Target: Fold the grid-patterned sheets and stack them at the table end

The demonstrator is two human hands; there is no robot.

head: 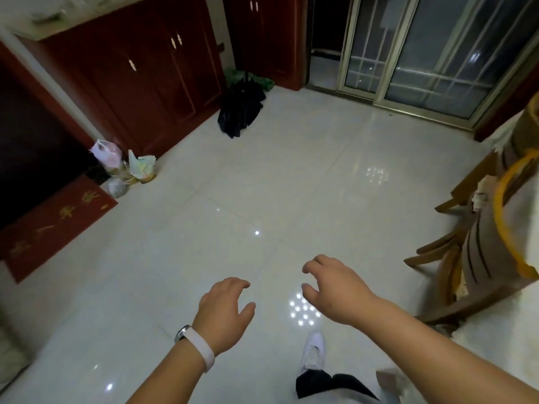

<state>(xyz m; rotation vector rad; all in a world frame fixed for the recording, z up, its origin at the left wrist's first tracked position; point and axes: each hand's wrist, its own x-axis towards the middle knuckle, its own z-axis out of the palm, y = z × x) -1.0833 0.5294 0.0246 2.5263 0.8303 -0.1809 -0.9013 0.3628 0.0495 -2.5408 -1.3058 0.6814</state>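
The glossy tiled floor (262,176) fills the view beneath and ahead of both your grips. Far ahead and left of them runs a dark red cabinet front (131,80), its top cut off. Far ahead and right stand sliding glass doors (423,53), dark behind the panes.

Right of your right grip, a pale cloth (501,351) runs off the frame's edge. It is blurred, so you cannot tell whether it carries a grid or what it lies on. Between it and that grip sits a wooden chair (449,258), half out of view, with a yellow hoop (499,225) across it.

Far left lies a red doormat (52,231), its gold marks too smeared to read. Ahead, a black bundle (239,112) slumps by the cabinet; what it is stays unclear. Plastic bags (116,161) cluster nearer the mat.

Your left grip (224,313) and right grip (335,290) hang apart above the floor, fingers loosely curled, holding nothing. A white shoe (315,351) shows below the right grip, and a white wristband (199,345) circles your left wrist.
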